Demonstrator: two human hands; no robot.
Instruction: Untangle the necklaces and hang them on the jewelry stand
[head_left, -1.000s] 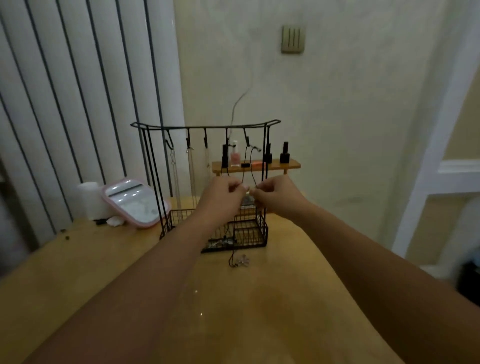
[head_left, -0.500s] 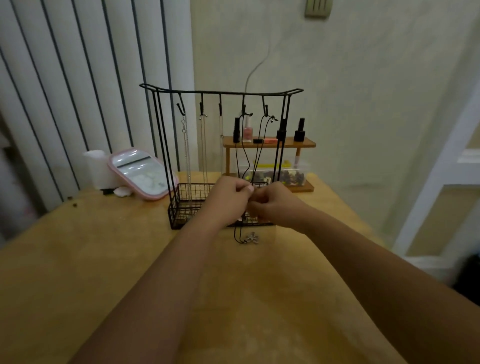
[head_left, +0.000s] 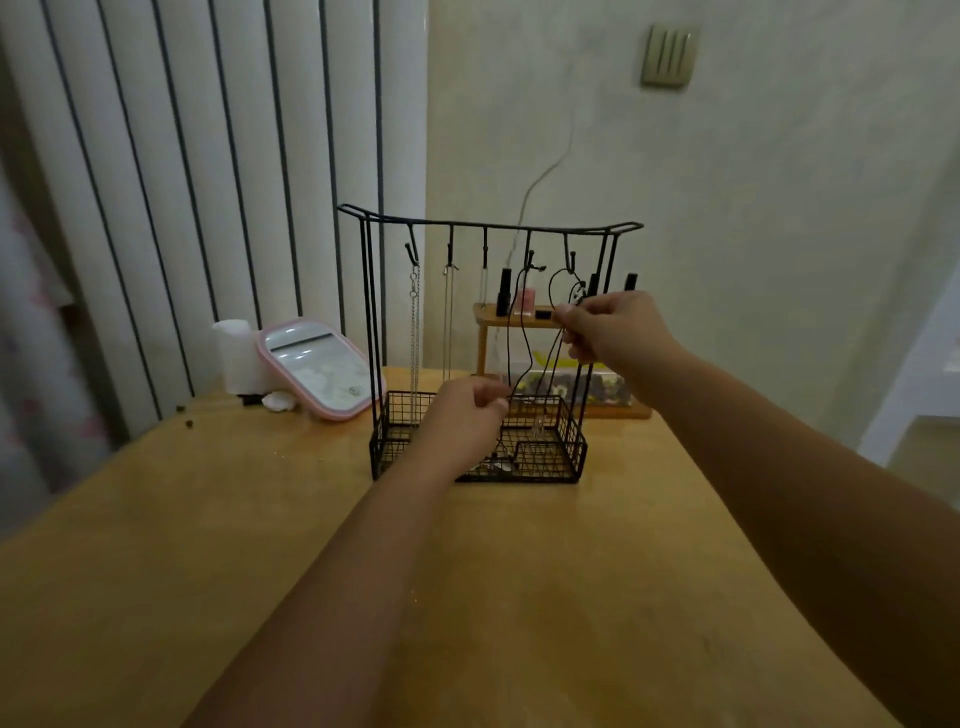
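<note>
The person's right hand (head_left: 610, 330) was up by the hooks of the black wire jewelry stand (head_left: 485, 228) on the wooden table (head_left: 208, 519), fingers curled tight on a black cord necklace (head_left: 527, 338), while the left hand (head_left: 462, 423) pinched it lower down, over the stand's basket.

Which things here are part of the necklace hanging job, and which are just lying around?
Job:
jewelry stand
black cord necklace
silver chain
right hand
left hand

Lying about:
pink mirror
nail polish bottles
wooden shelf
</note>
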